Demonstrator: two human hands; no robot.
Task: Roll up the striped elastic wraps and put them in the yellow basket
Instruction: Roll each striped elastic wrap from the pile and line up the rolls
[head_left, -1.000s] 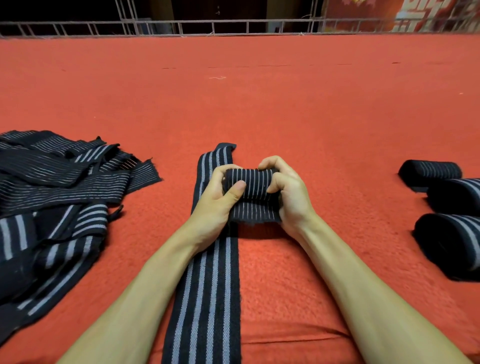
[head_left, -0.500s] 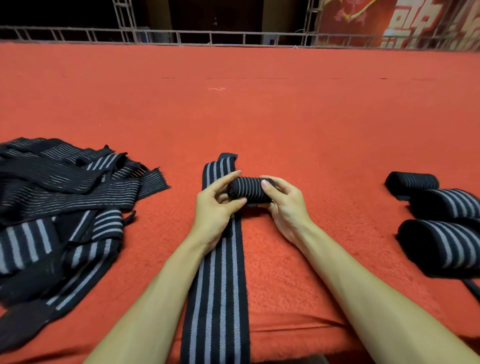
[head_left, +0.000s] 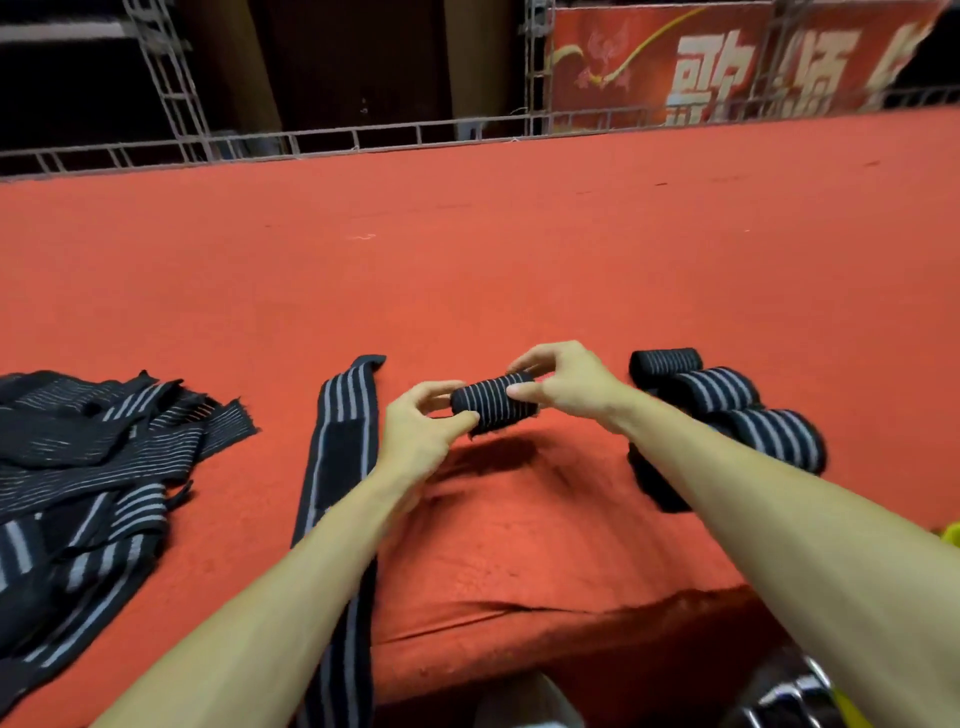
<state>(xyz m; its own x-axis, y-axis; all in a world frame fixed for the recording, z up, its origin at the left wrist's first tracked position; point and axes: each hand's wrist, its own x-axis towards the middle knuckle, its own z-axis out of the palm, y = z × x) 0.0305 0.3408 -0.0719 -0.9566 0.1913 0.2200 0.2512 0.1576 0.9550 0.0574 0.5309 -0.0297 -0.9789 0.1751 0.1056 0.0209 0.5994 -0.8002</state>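
Loose wraps lie heaped at left on the red surface, one flat wrap beside them. The left grip pinches one end of a rolled wrap; the right grip pinches the other. Ease either pinch and the springy elastic could uncoil, since its loose tail appears unfastened. The roll hangs crosswise between both grips, lifted clear of the surface above its shadow. Finished rolls sit at right; a yellow sliver at the edge may be the basket.
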